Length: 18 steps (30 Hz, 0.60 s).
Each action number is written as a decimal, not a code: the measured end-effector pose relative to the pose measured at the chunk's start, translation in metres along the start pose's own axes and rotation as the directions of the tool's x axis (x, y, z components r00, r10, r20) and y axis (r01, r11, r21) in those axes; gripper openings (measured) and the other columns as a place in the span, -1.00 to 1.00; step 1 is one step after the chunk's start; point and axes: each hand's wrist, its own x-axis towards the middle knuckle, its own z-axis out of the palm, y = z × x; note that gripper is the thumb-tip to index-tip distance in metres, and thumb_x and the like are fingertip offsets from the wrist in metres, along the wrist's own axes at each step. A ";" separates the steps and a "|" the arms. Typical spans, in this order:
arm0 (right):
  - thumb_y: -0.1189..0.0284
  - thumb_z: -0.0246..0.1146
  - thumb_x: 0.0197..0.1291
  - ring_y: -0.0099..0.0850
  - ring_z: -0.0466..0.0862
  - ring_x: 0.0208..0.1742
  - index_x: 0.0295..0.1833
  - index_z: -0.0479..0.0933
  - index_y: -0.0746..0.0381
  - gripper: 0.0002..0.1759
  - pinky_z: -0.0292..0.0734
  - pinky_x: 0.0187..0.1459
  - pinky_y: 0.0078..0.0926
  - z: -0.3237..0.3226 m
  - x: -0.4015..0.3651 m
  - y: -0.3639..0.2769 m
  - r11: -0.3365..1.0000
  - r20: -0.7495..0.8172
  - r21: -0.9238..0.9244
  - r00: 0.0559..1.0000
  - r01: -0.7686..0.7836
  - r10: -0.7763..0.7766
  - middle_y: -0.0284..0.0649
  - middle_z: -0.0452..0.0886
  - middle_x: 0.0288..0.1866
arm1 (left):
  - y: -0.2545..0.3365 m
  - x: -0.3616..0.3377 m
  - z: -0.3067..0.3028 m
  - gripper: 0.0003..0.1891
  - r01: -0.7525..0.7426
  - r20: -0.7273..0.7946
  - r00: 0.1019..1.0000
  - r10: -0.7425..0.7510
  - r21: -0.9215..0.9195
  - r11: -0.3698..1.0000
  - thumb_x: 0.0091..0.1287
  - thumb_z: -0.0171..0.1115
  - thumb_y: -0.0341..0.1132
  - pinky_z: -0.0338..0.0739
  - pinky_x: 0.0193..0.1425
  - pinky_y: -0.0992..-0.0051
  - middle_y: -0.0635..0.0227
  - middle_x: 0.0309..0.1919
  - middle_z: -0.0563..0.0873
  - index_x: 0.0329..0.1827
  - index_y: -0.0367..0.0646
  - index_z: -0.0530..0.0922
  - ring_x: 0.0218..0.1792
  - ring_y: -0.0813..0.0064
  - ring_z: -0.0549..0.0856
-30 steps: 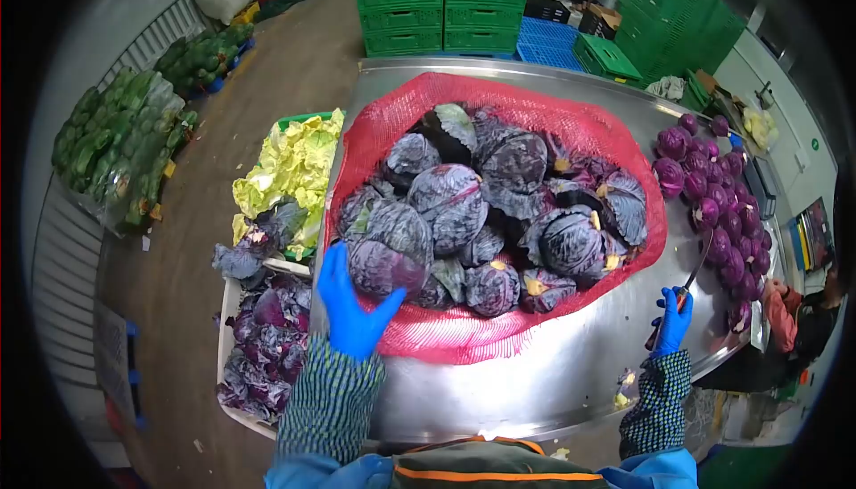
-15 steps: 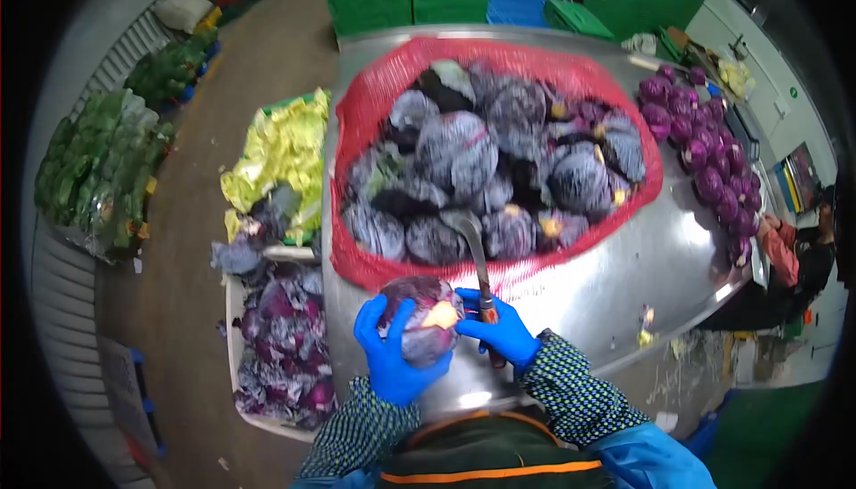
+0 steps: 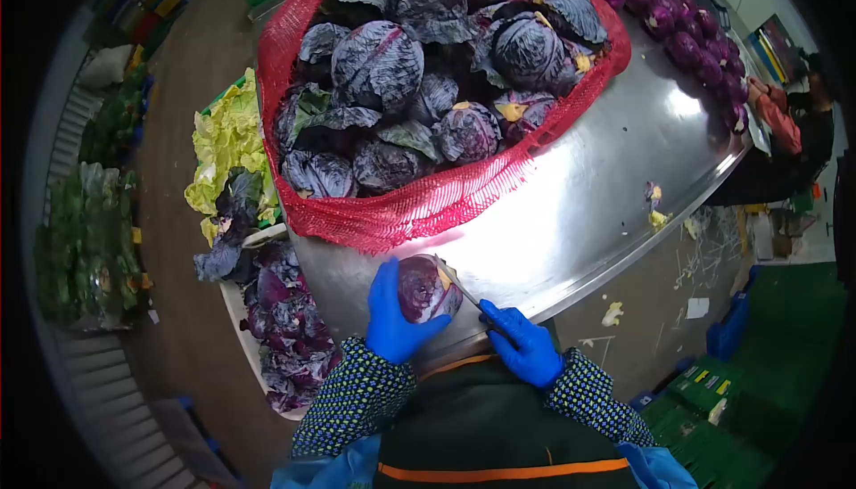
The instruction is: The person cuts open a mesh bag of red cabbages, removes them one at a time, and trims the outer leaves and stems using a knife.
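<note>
My left hand, in a blue glove, grips a red cabbage from its left side, near the table's front edge. My right hand, also gloved in blue, is closed round the handle of a knife. The blade reaches up and left and lies against the cabbage's pale stem end. Just beyond my hands, a red mesh bag lies open on the metal table, with several dark-leaved cabbages inside.
Trimmed purple cabbages are piled at the table's far right, near another person. At the left stand a white bin of purple leaves and a container of yellow-green leaves. Green crates are at the lower right.
My right hand has turned the knife from pointing upward to lying against the cabbage's stem end. My left hand still holds the cabbage. The view has shifted, so the bag appears higher.
</note>
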 end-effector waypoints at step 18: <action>0.21 0.15 0.19 -0.10 0.65 -0.41 -0.05 0.36 0.21 -0.66 0.55 -0.31 -0.19 -0.009 0.086 0.044 0.860 0.053 -0.420 0.938 -0.290 0.343 -0.01 0.60 -0.27 | -0.011 0.013 -0.010 -0.05 0.139 0.134 0.987 -0.088 -0.441 0.887 -0.21 0.58 -0.30 0.35 0.25 0.28 0.08 0.17 0.41 0.30 -0.24 0.22 0.19 0.25 0.44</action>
